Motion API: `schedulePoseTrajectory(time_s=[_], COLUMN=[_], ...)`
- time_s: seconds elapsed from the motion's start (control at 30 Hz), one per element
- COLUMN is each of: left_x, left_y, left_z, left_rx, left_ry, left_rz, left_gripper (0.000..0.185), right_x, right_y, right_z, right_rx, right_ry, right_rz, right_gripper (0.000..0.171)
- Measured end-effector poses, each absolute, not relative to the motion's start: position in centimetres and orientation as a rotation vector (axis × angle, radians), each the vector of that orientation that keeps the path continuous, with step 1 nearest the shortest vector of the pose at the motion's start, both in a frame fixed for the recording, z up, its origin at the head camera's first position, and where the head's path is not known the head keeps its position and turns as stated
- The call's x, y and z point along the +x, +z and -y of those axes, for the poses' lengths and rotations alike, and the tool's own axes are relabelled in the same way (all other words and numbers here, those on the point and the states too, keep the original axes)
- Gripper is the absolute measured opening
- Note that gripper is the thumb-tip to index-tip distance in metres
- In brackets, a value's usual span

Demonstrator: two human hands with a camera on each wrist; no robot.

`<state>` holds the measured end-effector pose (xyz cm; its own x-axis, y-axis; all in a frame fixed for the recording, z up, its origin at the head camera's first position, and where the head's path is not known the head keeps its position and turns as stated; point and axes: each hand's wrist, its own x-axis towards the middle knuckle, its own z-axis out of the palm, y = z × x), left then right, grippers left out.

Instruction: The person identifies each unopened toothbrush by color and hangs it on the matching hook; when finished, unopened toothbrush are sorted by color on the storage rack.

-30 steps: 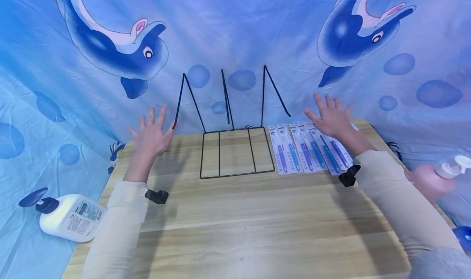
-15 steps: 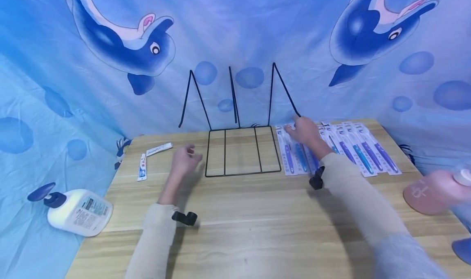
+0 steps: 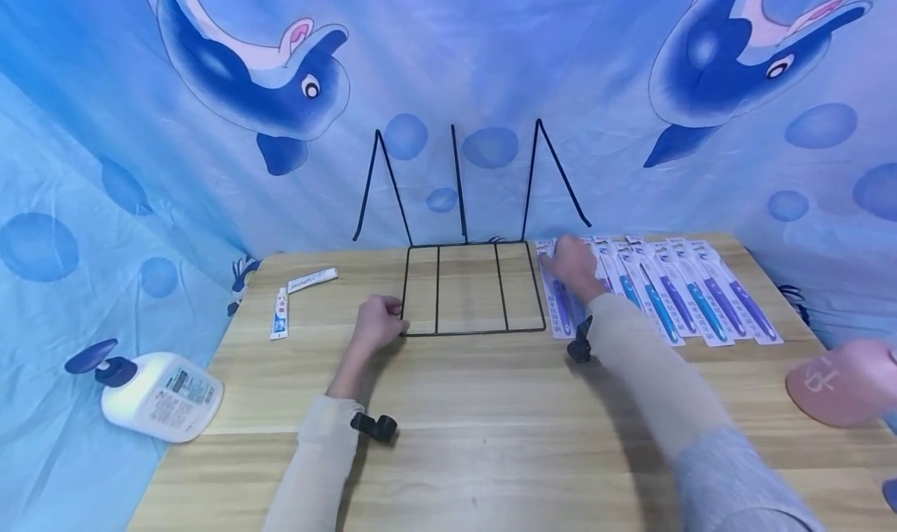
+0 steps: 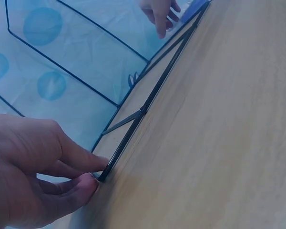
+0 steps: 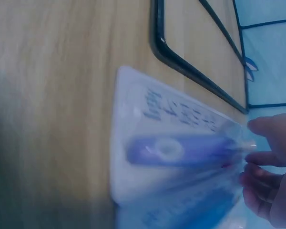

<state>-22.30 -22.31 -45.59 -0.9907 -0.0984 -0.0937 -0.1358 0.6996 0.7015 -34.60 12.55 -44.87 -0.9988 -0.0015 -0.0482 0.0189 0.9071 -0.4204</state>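
A black wire rack (image 3: pixel 473 332) lies with its base flat on the table and its bent prongs pointing up. At its front left corner, my left hand (image 3: pixel 378 322) pinches the wire between thumb and fingers; the left wrist view shows the fingertips right at that corner (image 4: pixel 103 177). My right hand (image 3: pixel 573 263) is over the row of packaged toothbrushes (image 3: pixel 659 298), right of the rack. In the right wrist view, its loosely bent fingers hang at the far end of the leftmost toothbrush pack (image 5: pixel 181 150), which holds a purple toothbrush.
On the left lie a small toothpaste tube (image 3: pixel 279 314) and a slim white box (image 3: pixel 312 280). A white pump bottle (image 3: pixel 164 398) lies at the left table edge, and a pink bottle (image 3: pixel 837 384) is at the right. A blue dolphin curtain (image 3: pixel 476 57) hangs behind the table.
Both hands came down from a raised, spread pose. The left moved right to the rack's front corner, uncovering the tube and box; the right moved left over the toothbrush packs.
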Motion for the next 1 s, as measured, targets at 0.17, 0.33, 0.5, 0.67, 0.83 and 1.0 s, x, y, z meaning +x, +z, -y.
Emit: schedulePoseTrajectory(time_s=[0.17, 0.33, 0.5, 0.67, 0.83, 1.0], left_x=[-22.7, -22.9, -22.5, -22.3, -22.3, -22.4], left_y=[-45.5, -45.8, -45.9, -45.9, -46.2, -46.1], left_z=[22.4, 22.2, 22.3, 22.5, 22.4, 22.5], left_rx=[-0.133, -0.113, -0.167, -0.177, -0.162, -0.160], left_ry=[1.194, 1.201, 1.222, 1.248, 1.250, 1.253], left_rz=[-2.903, -2.925, -2.903, -2.905, -2.901, -2.916], left_gripper=[0.048, 0.047, 0.048, 0.048, 0.048, 0.048], right_x=[-34.8, -34.5, -33.7, -33.4, -33.0, -32.3], right_y=[-45.8, -45.4, -44.3, -43.6, -43.5, -42.6], right_z=[-12.3, -12.5, -11.8, -11.2, -11.1, -10.8], right_rx=[0.055, 0.107, 0.108, 0.127, 0.138, 0.039], right_ry=[-0.648, -0.686, -0.837, -0.932, -0.944, -0.999], right_rz=[-3.088, -3.117, -3.124, -3.112, -3.069, -3.072], right_gripper=[0.028, 0.029, 0.034, 0.038, 0.029, 0.031])
